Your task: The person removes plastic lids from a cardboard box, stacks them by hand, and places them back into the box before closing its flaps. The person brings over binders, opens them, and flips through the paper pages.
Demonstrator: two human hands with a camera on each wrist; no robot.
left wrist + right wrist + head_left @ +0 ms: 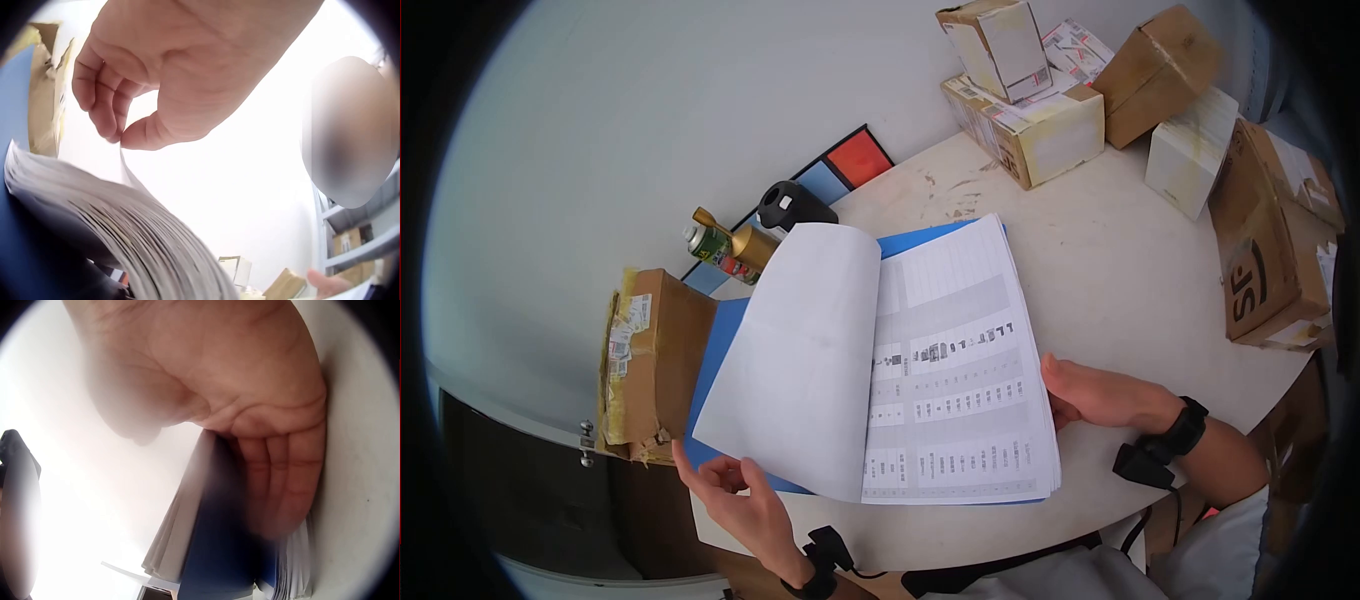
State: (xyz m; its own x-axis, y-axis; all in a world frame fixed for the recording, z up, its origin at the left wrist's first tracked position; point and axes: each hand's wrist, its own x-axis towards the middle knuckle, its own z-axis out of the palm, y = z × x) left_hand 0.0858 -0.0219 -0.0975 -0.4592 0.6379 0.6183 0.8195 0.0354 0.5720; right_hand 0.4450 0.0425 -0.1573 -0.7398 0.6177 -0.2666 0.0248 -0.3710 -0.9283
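Observation:
A thick stack of printed sheets [960,400] lies open on a blue folder [718,350], with one blank-backed page [800,350] lifted and curving to the left. My left hand [745,505] is at that page's lower edge; in the left wrist view the thumb and fingers of the left hand [169,75] pinch a thin sheet above the fanned stack [144,231]. At the stack's right edge is my right hand [1100,393]. In the right wrist view, the right hand [250,425] has its fingers nearly straight against the blue cover [219,531], their tips blurred.
Cardboard boxes [1055,135] stand at the back right of the white table [1120,260], with a large SF box [1270,240] at the right edge. Another box [662,350] stands left of the folder. Behind it are a spray can [710,245] and a black object [795,205].

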